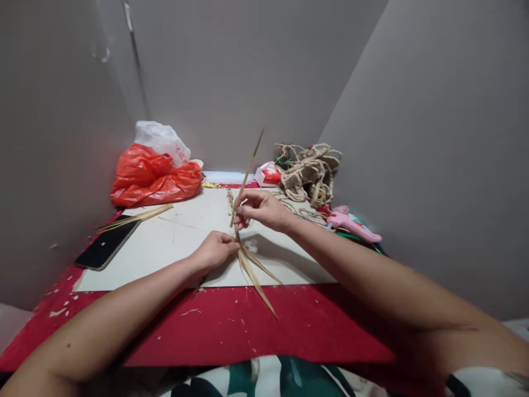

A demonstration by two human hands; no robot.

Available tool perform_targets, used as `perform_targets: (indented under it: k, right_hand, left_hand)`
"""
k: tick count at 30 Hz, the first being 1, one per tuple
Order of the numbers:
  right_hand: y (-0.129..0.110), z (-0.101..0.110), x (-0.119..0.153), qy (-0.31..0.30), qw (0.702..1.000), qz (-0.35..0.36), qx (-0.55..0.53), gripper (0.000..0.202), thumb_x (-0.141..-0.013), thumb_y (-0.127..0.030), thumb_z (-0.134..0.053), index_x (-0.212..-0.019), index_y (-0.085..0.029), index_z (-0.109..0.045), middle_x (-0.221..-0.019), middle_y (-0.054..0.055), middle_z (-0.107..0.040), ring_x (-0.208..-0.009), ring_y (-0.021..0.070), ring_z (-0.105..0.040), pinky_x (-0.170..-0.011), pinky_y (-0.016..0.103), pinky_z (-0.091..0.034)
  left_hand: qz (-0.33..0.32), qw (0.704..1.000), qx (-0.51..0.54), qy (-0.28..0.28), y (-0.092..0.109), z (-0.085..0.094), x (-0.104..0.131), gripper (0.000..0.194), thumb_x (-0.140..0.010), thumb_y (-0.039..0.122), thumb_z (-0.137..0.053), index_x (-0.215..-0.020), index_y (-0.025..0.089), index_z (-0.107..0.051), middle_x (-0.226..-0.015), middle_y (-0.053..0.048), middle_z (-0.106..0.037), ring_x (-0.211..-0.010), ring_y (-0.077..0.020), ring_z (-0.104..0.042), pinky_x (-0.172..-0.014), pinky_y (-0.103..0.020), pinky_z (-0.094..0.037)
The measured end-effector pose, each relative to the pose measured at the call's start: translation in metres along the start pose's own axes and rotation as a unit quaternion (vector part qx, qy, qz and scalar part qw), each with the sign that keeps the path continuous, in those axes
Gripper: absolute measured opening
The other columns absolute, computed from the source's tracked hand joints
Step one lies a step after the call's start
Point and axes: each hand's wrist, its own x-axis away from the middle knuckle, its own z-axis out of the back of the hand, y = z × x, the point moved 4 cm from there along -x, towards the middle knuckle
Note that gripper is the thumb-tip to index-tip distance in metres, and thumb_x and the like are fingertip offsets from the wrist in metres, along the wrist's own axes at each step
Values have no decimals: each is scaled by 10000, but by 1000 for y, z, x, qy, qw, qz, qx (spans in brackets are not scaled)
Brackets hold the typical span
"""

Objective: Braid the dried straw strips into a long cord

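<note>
Between my two hands are long, dry, straw-coloured leaf strips (255, 275), with loose ends fanning out below toward the table's front. My left hand (215, 249) pinches them low, thumb and fingers closed where the strips gather. A little higher, my right hand (258, 210) is closed on the upper part, and one pointed tip rises above it. The exact crossing of the strips is partly hidden by the fingers. A short braided piece (230, 201) lies just behind my right hand on the pale board (165, 253).
A red plastic bag (155, 179) and a black phone (108, 242) under more dry strips (140, 216) lie left. Back right are coiled braided cord (308, 173), a tissue pack (268, 175) and a pink glue gun (351, 223). Scraps dot the red cloth (198, 331).
</note>
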Motion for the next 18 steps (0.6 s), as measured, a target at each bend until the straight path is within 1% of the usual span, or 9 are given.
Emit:
perform_targets:
  k: [2,4,6,8,11,13,15,16,18]
  right_hand:
    - [2,16,22,-11,987,24,160,104,-750,-239,-577,-794,-145,-578,-648,27,-663,-586,136,-631,-561,247,-475]
    - [9,29,39,-57,945,30,321,101,-744,-192,-559,-791,-141,-632,-678,35,-670,-614,129,-611,-595,245,-448]
    - [20,42,51,-110,902,3,418,161,-747,-162,-534,-831,-151,-672,-736,44,-689,-644,131,-604,-621,246,-428]
    - [28,53,57,-111,882,-33,458,216,-753,-150,-516,-881,-155,-690,-801,55,-703,-680,137,-608,-639,244,-417]
    - [30,63,58,-15,874,-76,480,233,-790,-196,-485,-865,-130,-696,-791,74,-700,-660,140,-594,-615,242,-393]
    - [33,62,57,32,859,-116,498,271,-819,-296,-481,-783,-129,-692,-740,82,-688,-619,145,-574,-573,250,-364]
    - [39,54,55,34,837,-154,523,310,-793,-403,-521,-726,-143,-677,-719,87,-679,-613,161,-566,-545,260,-335]
    - [43,50,55,26,830,-164,533,299,-777,-414,-539,-726,-151,-671,-731,88,-681,-629,170,-570,-545,262,-327]
    - [49,41,54,7,824,-165,542,223,-776,-342,-534,-744,-161,-661,-765,87,-684,-669,179,-581,-560,263,-325]
  left_hand:
    - [13,1000,10,-2,1,-1,1,250,-693,350,-592,-626,110,-604,-503,26,-471,-451,-61,-343,-466,-210,-246]
    - [30,999,17,-1,2,-1,2,269,-694,378,-604,-636,115,-605,-505,24,-483,-443,-59,-347,-452,-206,-234]
    - [43,999,19,-1,2,-1,3,267,-696,380,-612,-659,115,-619,-513,15,-508,-439,-60,-359,-443,-204,-229]
    - [52,998,20,1,3,-1,3,251,-703,364,-612,-689,115,-636,-532,0,-545,-444,-65,-384,-441,-204,-235]
    - [60,998,21,4,5,-2,5,229,-717,345,-607,-714,119,-648,-545,-13,-573,-446,-68,-400,-444,-204,-244]
    - [68,997,25,3,8,-3,7,227,-725,344,-608,-713,122,-651,-529,-3,-560,-430,-60,-383,-436,-203,-229]
    - [75,997,30,2,12,-4,10,223,-733,339,-610,-702,122,-649,-495,16,-520,-407,-49,-349,-423,-201,-200]
    - [79,996,32,3,14,-4,11,215,-736,329,-611,-697,121,-649,-482,24,-502,-398,-44,-331,-418,-202,-185]
    - [86,996,34,6,18,-6,14,197,-746,302,-606,-693,117,-649,-465,32,-475,-387,-37,-302,-412,-204,-164]
